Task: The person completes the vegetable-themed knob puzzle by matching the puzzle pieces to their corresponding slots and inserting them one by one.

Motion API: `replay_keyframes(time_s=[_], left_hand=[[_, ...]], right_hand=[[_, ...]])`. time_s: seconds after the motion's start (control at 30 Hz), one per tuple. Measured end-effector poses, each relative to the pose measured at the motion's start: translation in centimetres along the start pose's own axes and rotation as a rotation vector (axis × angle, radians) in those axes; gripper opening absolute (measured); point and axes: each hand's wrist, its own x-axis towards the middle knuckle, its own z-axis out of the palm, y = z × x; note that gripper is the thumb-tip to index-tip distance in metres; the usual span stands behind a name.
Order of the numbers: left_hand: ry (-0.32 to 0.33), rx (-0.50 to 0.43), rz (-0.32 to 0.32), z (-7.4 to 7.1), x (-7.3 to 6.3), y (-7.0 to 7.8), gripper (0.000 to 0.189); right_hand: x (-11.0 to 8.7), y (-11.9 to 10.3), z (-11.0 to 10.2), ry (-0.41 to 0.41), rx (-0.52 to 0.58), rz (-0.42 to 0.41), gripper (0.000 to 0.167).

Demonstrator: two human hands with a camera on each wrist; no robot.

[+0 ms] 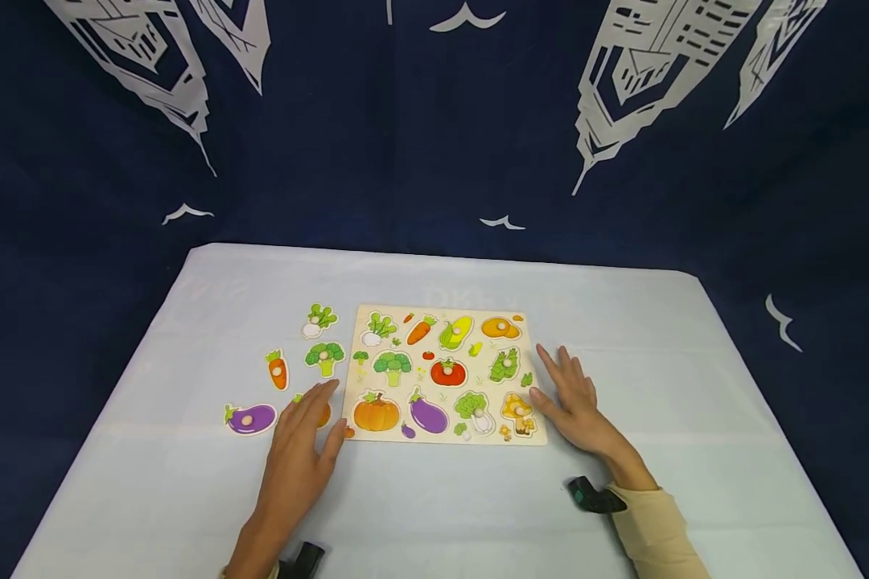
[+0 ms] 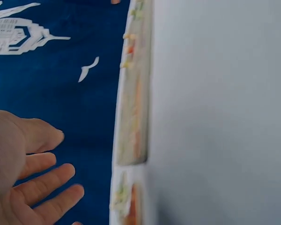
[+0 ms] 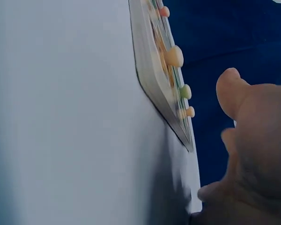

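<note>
A wooden vegetable puzzle board (image 1: pixel 420 322) lies flat on the table. Knobs show on several of its pieces, such as the tomato (image 1: pixel 456 375) and the mushroom piece (image 1: pixel 517 406). My left hand (image 1: pixel 300 458) is over the board's left edge, fingers extended, partly covering an orange piece (image 1: pixel 324 416). Loose to the left lie an eggplant piece (image 1: pixel 249 419), a carrot piece (image 1: pixel 278 371), a broccoli piece (image 1: pixel 325 358) and a white radish piece (image 1: pixel 319 321). Beside the board's right edge, my right hand (image 1: pixel 575 402) has spread fingers and holds nothing; whether it touches the board cannot be told.
A white cloth (image 1: pixel 586 305) covers the table. Behind it hangs a dark blue curtain (image 1: pixel 391 145) with white prints. Black devices show near both wrists, one at the left (image 1: pixel 302 560) and one at the right (image 1: pixel 595 495).
</note>
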Motion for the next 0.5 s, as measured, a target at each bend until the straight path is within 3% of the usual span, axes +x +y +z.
replay_keyframes(time_s=[0.1, 0.2, 0.3, 0.5], left_hand=[[0.062, -0.032, 0.014, -0.9, 0.2, -0.1, 0.054], [0.084, -0.049, 0.008, -1.7, 0.4, -0.6, 0.046], [0.082, -0.052, -0.022, -2.2, 0.4, -1.3, 0.04], [0.038, 0.036, -0.065, -3.1, 0.1, -2.8, 0.037]], right_hand=[[0.0, -0.2, -0.4, -0.05, -0.035, 0.047, 0.066], [-0.1, -0.2, -0.6, -0.083, -0.06, 0.081, 0.063], [-0.1, -0.1, -0.7, -0.101, -0.072, 0.078, 0.061], [0.4, 0.1, -0.5, -0.121, -0.068, 0.033, 0.062]])
